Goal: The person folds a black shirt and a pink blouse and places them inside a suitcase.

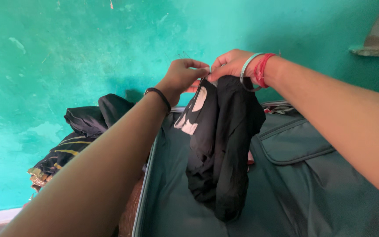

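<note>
Both hands raised before a scuffed turquoise painted wall (66,48), meeting at the top edge of a limp black cloth garment with a white printed patch (220,140). Left hand (181,75), black band at the wrist, grip pressed together on the garment's upper hem. Right hand (232,65), teal bangle and red threads at the wrist, fingers likewise pinched shut on the same hem, just beside the left, fingertips almost touching. Garment hanging straight down from the two pinches, lower folds bunched and resting on the grey-green fabric lining of an open soft suitcase (299,193).

Open room: broad bare lining to the right of the garment and below it; a narrower strip of lining to its left, up to the suitcase's pale piped edge (148,175). A zipped flap pocket (292,142) raised on the lining to the right, just clear of the cloth.

Left of the suitcase edge, against the wall, a heap of dark clothes with yellow stripes and a gold-trimmed border (73,140), well apart from the hands.

Hidden or unclear: far rim of the suitcase behind the garment; a small pink-red thing peeking out at the garment's right side, too covered to name; near end of the suitcase cut off by the frame; heap's lower part blocked by the left forearm.
</note>
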